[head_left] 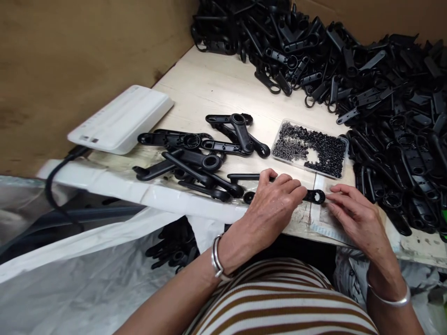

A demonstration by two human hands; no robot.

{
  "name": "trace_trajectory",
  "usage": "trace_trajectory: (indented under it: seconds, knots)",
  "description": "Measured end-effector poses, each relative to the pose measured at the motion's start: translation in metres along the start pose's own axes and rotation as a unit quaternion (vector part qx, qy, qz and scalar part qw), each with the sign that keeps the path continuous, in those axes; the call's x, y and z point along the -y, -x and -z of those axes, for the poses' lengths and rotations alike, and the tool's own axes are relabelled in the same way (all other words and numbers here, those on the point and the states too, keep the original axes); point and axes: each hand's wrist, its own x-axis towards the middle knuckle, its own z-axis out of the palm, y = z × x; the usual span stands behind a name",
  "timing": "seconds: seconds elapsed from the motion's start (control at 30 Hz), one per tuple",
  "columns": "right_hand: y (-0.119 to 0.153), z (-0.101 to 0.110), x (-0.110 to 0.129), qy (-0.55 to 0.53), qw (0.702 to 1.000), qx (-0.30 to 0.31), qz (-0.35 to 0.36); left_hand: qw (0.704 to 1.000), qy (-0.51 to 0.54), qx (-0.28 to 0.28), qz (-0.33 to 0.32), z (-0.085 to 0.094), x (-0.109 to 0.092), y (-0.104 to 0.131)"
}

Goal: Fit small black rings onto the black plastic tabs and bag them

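My left hand (275, 204) is closed over a black plastic arm (316, 196), which lies nearly level at the table's front edge. The arm's ring-shaped end sticks out to the right of my fingers. At that ring end are the fingertips of my right hand (356, 214), thumb and fingers drawn together; anything small between them is hidden. Just behind my hands stands a clear plastic box (344, 173) with many tiny black pieces and small springs. Left of my left hand lies a loose group of similar black arms (209, 160).
A large heap of black plastic parts (349, 70) covers the back and right of the table (216, 79). A white box-shaped device (122, 118) with a black cable (52, 186) sits at the left. Brown board walls (87, 70) rise behind. More black parts (174, 246) lie below the edge.
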Motion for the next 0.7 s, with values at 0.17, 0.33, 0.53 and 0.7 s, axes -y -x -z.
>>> trace_trajectory:
  seconds: [0.17,0.33,0.53,0.7]
  knots:
    - [0.002,-0.002,0.0,-0.005,1.0,0.002,-0.01,1.0,0.007,-0.008,-0.003,-0.002,0.001,0.002]
    - [0.001,-0.004,0.004,-0.008,1.0,0.001,-0.002,1.0,0.013,-0.015,-0.003,-0.005,0.001,0.003]
    - [-0.005,-0.009,0.009,0.004,1.0,0.012,0.01,1.0,0.01,-0.009,-0.004,-0.005,0.0,0.003]
    - [-0.006,-0.013,0.008,-0.014,1.0,0.009,0.004,1.0,0.02,-0.016,-0.005,-0.006,0.001,0.004]
